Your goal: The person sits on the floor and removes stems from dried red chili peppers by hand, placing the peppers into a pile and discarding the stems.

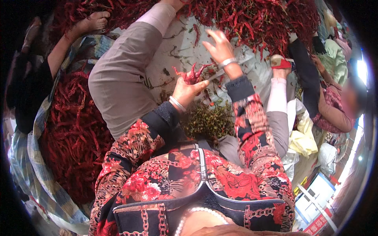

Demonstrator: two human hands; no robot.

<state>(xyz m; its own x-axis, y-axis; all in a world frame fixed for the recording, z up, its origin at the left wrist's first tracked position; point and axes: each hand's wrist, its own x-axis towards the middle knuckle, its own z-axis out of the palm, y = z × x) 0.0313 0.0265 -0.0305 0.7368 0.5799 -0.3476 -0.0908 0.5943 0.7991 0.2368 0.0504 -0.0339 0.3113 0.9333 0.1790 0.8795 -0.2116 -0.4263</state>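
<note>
My left hand (pixel 186 92) is closed around a bunch of dried red chilli peppers (pixel 193 75), whose tips stick out above the fingers. To its upper right, my right hand (pixel 220 48) is raised with fingers apart and nothing in it. A blurred grey strip (pixel 217 75) runs between the left thumb and the right wrist; I cannot tell what it is. Below both hands, between my legs, lies a heap of green-brown chilli stems and scraps (pixel 206 118). The pale sheet (pixel 174 38) beneath carries scattered stems and a loose chilli (pixel 196 33).
A large heap of dried red chillies (pixel 251 20) spreads across the far side. More chillies (pixel 73 141) fill a checked woven sack (pixel 41 118) at my left. A person's bare foot and leg (pixel 85 26) are beyond it. Another person (pixel 333 100) sits at right, near pale bags (pixel 304 132).
</note>
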